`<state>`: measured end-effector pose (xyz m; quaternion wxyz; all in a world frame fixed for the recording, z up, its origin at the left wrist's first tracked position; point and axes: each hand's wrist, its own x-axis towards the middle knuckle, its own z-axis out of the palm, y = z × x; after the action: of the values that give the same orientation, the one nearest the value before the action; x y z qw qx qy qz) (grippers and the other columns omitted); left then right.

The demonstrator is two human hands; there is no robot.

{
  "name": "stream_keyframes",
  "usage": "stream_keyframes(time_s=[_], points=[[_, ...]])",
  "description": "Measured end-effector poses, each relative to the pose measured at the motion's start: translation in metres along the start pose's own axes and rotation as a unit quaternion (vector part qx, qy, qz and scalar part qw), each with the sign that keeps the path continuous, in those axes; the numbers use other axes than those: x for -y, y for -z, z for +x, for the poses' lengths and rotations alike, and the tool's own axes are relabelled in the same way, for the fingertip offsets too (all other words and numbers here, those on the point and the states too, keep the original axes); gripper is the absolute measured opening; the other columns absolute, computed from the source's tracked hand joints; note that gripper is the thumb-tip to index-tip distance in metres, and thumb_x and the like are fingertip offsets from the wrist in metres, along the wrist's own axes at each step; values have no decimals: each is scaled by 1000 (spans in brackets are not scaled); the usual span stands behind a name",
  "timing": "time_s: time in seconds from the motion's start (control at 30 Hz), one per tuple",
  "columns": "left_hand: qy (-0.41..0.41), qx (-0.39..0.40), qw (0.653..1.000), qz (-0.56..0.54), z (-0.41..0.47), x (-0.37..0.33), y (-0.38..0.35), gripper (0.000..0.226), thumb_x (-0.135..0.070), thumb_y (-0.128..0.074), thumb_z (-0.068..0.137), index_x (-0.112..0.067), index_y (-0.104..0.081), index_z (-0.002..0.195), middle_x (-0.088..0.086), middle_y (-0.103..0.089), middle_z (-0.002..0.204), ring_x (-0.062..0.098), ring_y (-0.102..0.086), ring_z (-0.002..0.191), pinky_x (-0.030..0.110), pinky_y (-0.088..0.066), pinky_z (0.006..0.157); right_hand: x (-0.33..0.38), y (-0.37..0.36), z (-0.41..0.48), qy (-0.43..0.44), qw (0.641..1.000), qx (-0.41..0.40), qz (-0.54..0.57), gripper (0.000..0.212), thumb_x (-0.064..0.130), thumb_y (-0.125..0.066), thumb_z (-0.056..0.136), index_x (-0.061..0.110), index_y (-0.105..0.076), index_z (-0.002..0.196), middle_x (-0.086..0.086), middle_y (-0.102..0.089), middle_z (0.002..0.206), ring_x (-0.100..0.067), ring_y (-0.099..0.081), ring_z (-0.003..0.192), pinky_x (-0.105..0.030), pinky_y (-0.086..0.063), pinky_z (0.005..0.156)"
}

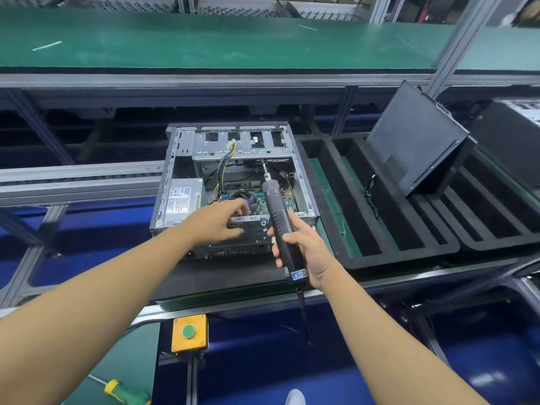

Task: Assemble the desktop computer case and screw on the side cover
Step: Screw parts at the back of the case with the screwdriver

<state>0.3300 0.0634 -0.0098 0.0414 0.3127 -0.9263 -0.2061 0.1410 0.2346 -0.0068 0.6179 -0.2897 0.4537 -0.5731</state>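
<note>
An open desktop computer case (pixel 187 159) lies on its side on a black pallet, with the motherboard, cables and grey power supply (pixel 182 200) exposed. My left hand (pixel 217 222) reaches over the case's near rear edge, fingers curled down onto the metal back panel; whether it pinches something is hidden. My right hand (pixel 306 252) grips a black electric screwdriver (pixel 276 217), its bit pointing up and away over the case interior. A closed black computer case (pixel 415 138) leans tilted in the foam tray to the right.
A black foam tray (pixel 344 217) with long slots sits right of the case. A yellow box with a green button (pixel 189 333) is mounted at the near rail. A yellow-green hand screwdriver (pixel 125 394) lies at bottom left. A green conveyor shelf (pixel 204 45) runs behind.
</note>
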Motion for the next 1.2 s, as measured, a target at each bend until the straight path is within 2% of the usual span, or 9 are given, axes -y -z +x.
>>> stream_keyframes(time_s=[0.07, 0.13, 0.2, 0.33, 0.47, 0.6, 0.73, 0.87, 1.2], points=[[32, -4, 999, -11, 3, -5, -3, 44, -45, -69, 87, -37, -41, 120, -17, -56, 111, 12, -57, 102, 36, -50, 79, -1, 0, -1, 0, 1000, 4, -2, 58, 7, -56, 85, 33, -56, 137, -12, -68, 104, -24, -59, 73, -36, -52, 56], [58, -18, 998, -14, 7, -7, -5, 46, -47, -69, 87, -31, -50, 126, -14, -59, 110, 15, -58, 102, 38, -51, 84, -3, 0, -3, -2, 1000, 3, -2, 60, 8, -56, 84, 32, -56, 139, -12, -68, 104, -24, -59, 73, -36, -52, 57], [66, -37, 997, 0, 10, -7, -7, 37, -47, -70, 86, -29, -62, 118, -10, -65, 112, 16, -59, 103, 37, -51, 85, -6, 0, -5, -4, 1000, -1, 0, 61, 8, -57, 83, 31, -55, 141, -12, -68, 104, -25, -59, 73, -36, -52, 57], [75, -61, 995, -23, 8, -6, -11, 30, -46, -73, 82, -34, -67, 108, -12, -68, 108, 16, -62, 99, 38, -53, 82, -9, 2, -9, -8, 1000, -4, -7, 66, 7, -56, 84, 25, -49, 148, -12, -68, 104, -24, -59, 73, -35, -53, 57], [84, -87, 992, -22, 6, -7, -13, 28, -46, -71, 80, -39, -68, 107, -15, -70, 105, 13, -63, 98, 33, -53, 77, -10, 3, -12, -9, 1000, -12, -2, 66, 8, -56, 83, 22, -49, 147, -12, -68, 103, -25, -58, 73, -35, -52, 56], [76, -96, 992, -35, 3, -5, -11, 28, -47, -72, 82, -38, -64, 106, -20, -68, 101, 3, -59, 92, 23, -41, 66, -10, 3, -13, -8, 1000, -15, -7, 65, 8, -56, 84, 23, -49, 148, -10, -69, 102, -24, -59, 73, -35, -52, 57], [88, -103, 990, -51, 4, -7, -11, 25, -46, -75, 79, -39, -64, 101, -22, -67, 97, 4, -61, 94, 24, -43, 73, -8, 1, -15, -8, 1000, -15, -5, 65, 8, -56, 84, 23, -49, 148, -10, -69, 102, -24, -60, 73, -35, -52, 57], [80, -107, 990, -39, 4, -5, -11, 25, -46, -75, 79, -39, -66, 102, -18, -72, 105, 10, -65, 98, 27, -50, 80, -10, -1, -17, -10, 1000, -15, -3, 66, 7, -55, 84, 23, -49, 148, -11, -69, 102, -24, -59, 72, -35, -52, 56], [66, -123, 990, -18, 4, -4, -13, 26, -50, -71, 78, -41, -65, 102, -19, -71, 103, 13, -64, 92, 26, -39, 70, -27, -13, -35, -31, 999, -15, 9, 64, 7, -54, 84, 21, -49, 147, -12, -67, 102, -25, -59, 72, -35, -51, 56]])
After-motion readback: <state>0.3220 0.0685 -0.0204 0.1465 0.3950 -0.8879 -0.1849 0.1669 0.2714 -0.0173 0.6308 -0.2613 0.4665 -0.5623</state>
